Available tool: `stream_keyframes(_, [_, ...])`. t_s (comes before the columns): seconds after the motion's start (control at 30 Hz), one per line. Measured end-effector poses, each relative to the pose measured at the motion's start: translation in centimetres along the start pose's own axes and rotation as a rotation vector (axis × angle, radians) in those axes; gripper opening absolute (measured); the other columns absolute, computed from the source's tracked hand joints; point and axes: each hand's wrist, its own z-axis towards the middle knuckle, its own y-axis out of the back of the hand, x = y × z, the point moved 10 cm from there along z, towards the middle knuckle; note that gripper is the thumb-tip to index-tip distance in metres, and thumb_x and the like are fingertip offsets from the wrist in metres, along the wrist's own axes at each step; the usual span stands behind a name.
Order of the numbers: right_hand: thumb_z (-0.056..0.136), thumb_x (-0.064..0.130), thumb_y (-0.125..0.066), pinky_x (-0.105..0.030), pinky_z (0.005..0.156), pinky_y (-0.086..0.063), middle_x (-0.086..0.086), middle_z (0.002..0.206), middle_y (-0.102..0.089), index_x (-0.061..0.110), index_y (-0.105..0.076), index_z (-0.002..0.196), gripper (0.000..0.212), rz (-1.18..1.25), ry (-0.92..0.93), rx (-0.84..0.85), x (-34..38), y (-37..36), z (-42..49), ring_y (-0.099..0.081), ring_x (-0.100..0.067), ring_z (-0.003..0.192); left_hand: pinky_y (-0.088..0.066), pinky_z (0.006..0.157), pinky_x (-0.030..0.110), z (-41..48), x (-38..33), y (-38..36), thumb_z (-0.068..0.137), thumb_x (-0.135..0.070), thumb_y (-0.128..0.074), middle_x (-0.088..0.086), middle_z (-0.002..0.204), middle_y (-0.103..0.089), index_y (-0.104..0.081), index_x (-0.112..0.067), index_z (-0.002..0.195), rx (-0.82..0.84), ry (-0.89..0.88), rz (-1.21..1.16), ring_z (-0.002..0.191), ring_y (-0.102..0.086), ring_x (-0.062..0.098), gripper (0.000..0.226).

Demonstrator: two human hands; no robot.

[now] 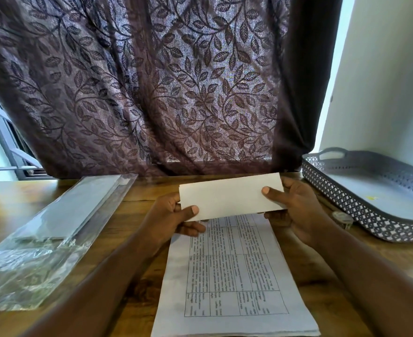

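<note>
Above the printed sheets [234, 276], each hand [169, 215] pinches the envelope's [229, 195] end.

The white paper [229, 197] covers the top of the printed sheets [234, 276], whose table text is too blurred to read. The grey tray [361, 211] runs off the right edge, and the small round thing [341, 217] beside it is too unclear to name.

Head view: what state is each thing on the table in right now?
white envelope: lifted, held at both ends.
left hand: pinches envelope's left end.
right hand: pinches its right end.
printed sheets: stacked flat, below the envelope.
plastic packet: lying flat, left.
tray: on table, right.
curtain: drawn.
</note>
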Motion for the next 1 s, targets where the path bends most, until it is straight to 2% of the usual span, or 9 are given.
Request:
stream_keyframes(0.1, [0.092, 0.010, -0.069, -0.050, 0.085, -0.060, -0.009, 0.104, -0.078, 0.010, -0.069, 0.115, 0.023, -0.038, -0.021, -0.043, -0.1, 1.2, 0.3, -0.075, -0.028, 0.099, -0.057, 0.050, 0.030, 0.0, -0.2, 0.6, 0.097, -0.016, -0.061, 0.013, 0.095, -0.078, -0.058, -0.018, 0.124, 0.014, -0.037, 0.121, 0.058, -0.070, 0.027, 0.028])
stream_keyframes(0.2, [0.096, 0.015, -0.066, -0.051, 0.085, -0.061, -0.008, 0.099, -0.078, 0.009, -0.071, 0.106, 0.013, -0.164, -0.022, -0.074, 0.0, 1.6, 0.3, -0.075, -0.027, 0.095, -0.048, 0.052, 0.037, 0.2, -0.2, 1.5, 0.090, -0.042, -0.063, 0.015, 0.082, -0.076, -0.065, -0.016, 0.109, -0.075, -0.055, 0.184, 0.055, -0.064, 0.032, 0.032])
stream_keyframes(0.33, [0.096, 0.018, -0.067, -0.038, 0.061, -0.059, -0.011, 0.090, -0.075, 0.012, -0.069, 0.097, 0.006, -0.301, -0.069, -0.066, -0.3, 1.1, -0.1, -0.072, -0.025, 0.077, -0.061, 0.069, 0.045, 0.7, 0.2, 3.4, 0.093, -0.037, -0.067, 0.001, 0.083, -0.077, -0.068, -0.024, 0.099, -0.223, -0.054, 0.414, 0.075, -0.074, 0.021, 0.014])
stream_keyframes(0.47, [0.089, 0.023, -0.075, -0.023, 0.043, -0.035, -0.006, 0.072, -0.071, 0.012, -0.070, 0.089, 0.012, -0.517, -0.138, -0.023, -1.3, 1.2, -0.1, -0.053, -0.014, 0.049, -0.049, 0.062, 0.025, 0.6, -0.4, 3.6, 0.090, -0.043, -0.069, -0.008, 0.081, -0.070, -0.069, -0.027, 0.109, -0.244, -0.126, 0.775, 0.074, -0.065, 0.004, 0.025])
stream_keyframes(0.6, [0.087, 0.020, -0.077, -0.022, 0.039, -0.034, -0.010, 0.073, -0.071, 0.015, -0.070, 0.092, 0.010, -0.609, -0.148, 0.006, -1.6, 1.1, 0.3, -0.049, -0.011, 0.044, -0.047, 0.057, 0.023, 0.5, -0.5, 3.1, 0.092, -0.049, -0.063, -0.010, 0.078, -0.067, -0.070, -0.028, 0.108, -0.226, -0.123, 0.980, 0.068, -0.060, 0.000, 0.028])
stream_keyframes(0.7, [0.084, 0.024, -0.080, -0.026, 0.053, -0.054, 0.001, 0.082, -0.073, 0.022, -0.070, 0.092, 0.013, -0.850, -0.074, 0.029, -1.3, 0.5, 0.6, -0.062, -0.008, 0.059, -0.053, 0.062, 0.026, 0.8, 0.2, 3.2, 0.091, -0.055, -0.061, -0.013, 0.090, -0.069, -0.070, -0.031, 0.112, -0.177, -0.076, 1.082, 0.074, -0.061, 0.001, 0.033])
stream_keyframes(0.8, [0.083, 0.033, -0.079, -0.026, 0.066, -0.052, 0.011, 0.089, -0.066, 0.029, -0.069, 0.098, 0.019, -1.122, -0.018, 0.007, -1.1, 0.1, 0.5, -0.060, -0.006, 0.079, -0.048, 0.060, 0.024, 0.8, 0.3, 3.1, 0.087, -0.059, -0.063, -0.017, 0.082, -0.061, -0.067, -0.034, 0.109, -0.179, -0.066, 1.164, 0.071, -0.059, 0.002, 0.033])
stream_keyframes(0.93, [0.087, 0.037, -0.072, -0.032, 0.073, -0.055, 0.007, 0.101, -0.064, 0.028, -0.066, 0.109, 0.024, -1.220, 0.072, -0.046, 0.7, -0.7, -0.3, -0.059, -0.011, 0.085, -0.051, 0.083, 0.028, 0.6, -1.1, 2.1, 0.090, -0.061, -0.056, -0.013, 0.118, -0.057, -0.064, -0.035, 0.124, -0.194, -0.240, 1.277, 0.099, -0.054, 0.007, 0.043])
stream_keyframes(1.0, [0.092, 0.031, -0.065, -0.029, 0.075, -0.055, 0.005, 0.113, -0.067, 0.028, -0.066, 0.119, 0.027, -1.251, 0.176, -0.004, 1.6, -2.4, -0.9, -0.059, -0.010, 0.089, -0.044, 0.104, 0.033, 0.1, -1.5, 0.4, 0.095, -0.064, -0.037, -0.012, 0.142, -0.054, -0.059, -0.035, 0.135, -0.113, -0.297, 1.339, 0.125, -0.052, 0.010, 0.054])
